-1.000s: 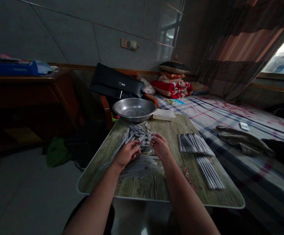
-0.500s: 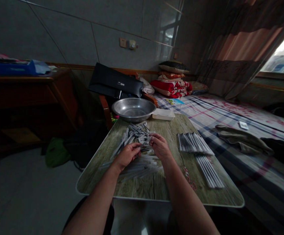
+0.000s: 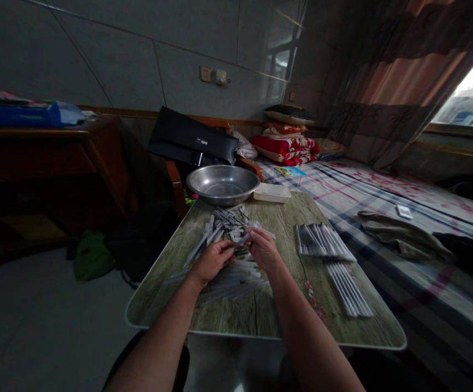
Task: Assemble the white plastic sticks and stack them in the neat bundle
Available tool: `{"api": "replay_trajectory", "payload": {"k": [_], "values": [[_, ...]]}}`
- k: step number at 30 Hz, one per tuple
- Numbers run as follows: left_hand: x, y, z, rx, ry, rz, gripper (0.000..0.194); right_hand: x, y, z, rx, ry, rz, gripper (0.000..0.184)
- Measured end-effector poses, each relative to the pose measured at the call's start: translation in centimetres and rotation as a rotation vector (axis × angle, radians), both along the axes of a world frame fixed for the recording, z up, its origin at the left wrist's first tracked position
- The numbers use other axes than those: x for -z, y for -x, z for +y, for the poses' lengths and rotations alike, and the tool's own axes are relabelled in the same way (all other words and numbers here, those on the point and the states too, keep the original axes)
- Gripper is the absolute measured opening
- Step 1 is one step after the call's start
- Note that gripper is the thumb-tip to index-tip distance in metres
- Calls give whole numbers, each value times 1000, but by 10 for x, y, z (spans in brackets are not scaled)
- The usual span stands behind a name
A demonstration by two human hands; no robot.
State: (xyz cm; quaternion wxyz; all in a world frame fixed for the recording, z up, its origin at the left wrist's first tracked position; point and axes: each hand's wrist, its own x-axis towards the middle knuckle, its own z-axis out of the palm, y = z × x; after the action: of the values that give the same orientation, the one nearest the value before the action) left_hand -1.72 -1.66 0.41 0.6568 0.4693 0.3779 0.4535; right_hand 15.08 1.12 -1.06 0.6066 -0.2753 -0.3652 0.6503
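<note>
Cluttered surface (image 3: pixel 240 321) — left hand (image 3: pixel 214 261) and right hand (image 3: pixel 264 249) pinch a slim piece (image 3: pixel 242 240) — sloppy grip might drop it into that pile (image 3: pixel 220 224)

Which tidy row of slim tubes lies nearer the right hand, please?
The greyish tube row with dark far ends; the narrower, whiter tube row lies farther away.

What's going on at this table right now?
A person's left hand and right hand are close together, apparently pinching a slim piece too blurred to identify. Beyond them lies a jumbled pile of slender pieces; nearer are loose translucent tubes. Two orderly groups of tubes lie to the right, and a metal basin sits at the far end.
</note>
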Motion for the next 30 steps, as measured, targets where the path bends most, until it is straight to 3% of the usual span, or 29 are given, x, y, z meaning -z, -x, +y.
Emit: {"api": "replay_trajectory", "payload": {"k": [4, 7, 11, 16, 26, 30], "values": [[2, -2, -1, -3, -94, 96, 7, 1, 5, -1, -3, 57, 94, 25], [2, -5, -2, -26, -262, 244, 15, -2, 7, -5, -126, 108, 105, 25], [1, -12, -3, -59, -371, 339, 20, -10, 9, -12, -341, 171, 30, 47], [0, -21, -5, -119, -448, 307, 14, -18, 10, -20, -401, 183, -32, 64], [1, -24, -9, -165, -455, 279, 10, -16, 7, -19, -413, 180, 8, 56], [4, -25, -9, -153, -569, 471, 20, -13, 8, -17, -406, 172, 43, 51]]}}
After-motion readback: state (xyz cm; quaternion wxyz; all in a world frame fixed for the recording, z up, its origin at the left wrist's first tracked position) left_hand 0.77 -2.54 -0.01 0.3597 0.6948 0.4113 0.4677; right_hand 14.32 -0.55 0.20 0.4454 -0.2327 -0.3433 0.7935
